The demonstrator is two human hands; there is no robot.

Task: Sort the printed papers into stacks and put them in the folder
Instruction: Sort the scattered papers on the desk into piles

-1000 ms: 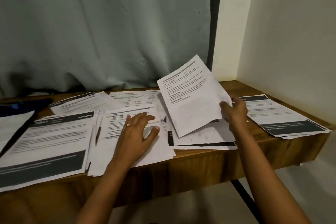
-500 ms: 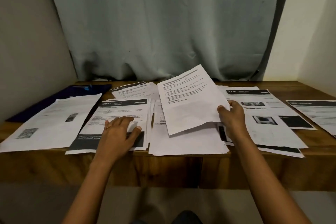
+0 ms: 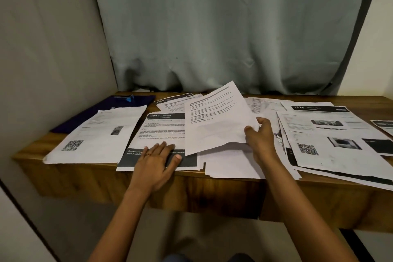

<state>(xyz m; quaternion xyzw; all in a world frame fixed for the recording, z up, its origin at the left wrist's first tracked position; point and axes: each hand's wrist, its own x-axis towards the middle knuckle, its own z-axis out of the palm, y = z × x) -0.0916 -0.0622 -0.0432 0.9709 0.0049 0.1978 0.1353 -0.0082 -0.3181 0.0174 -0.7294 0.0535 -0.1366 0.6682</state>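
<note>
Printed papers lie spread over a wooden table (image 3: pixel 191 189). My right hand (image 3: pixel 260 136) pinches the lower right edge of a text sheet (image 3: pixel 217 119) and holds it tilted above the middle papers. Flat on the dark footer of the "2641" sheet (image 3: pixel 157 132) rests my left hand (image 3: pixel 158 159), fingers spread, a ring on one finger. A dark blue folder (image 3: pixel 102 110) lies at the back left, partly under a QR-code sheet (image 3: pixel 100 134). A stack headed "1226" (image 3: pixel 331 134) with photos sits on the right.
A grey curtain (image 3: pixel 223 27) hangs behind the table. A wall (image 3: pixel 49 44) closes the left side. More sheets, one headed "1345" (image 3: pixel 174 101), lie at the back. Another sheet (image 3: pixel 382 125) shows at the right edge. Some papers overhang the table's front edge.
My view has swung left, bringing the folder and the QR-code sheet into sight. My left hand slid from the middle pile onto the "2641" sheet. The right hand keeps the raised sheet.
</note>
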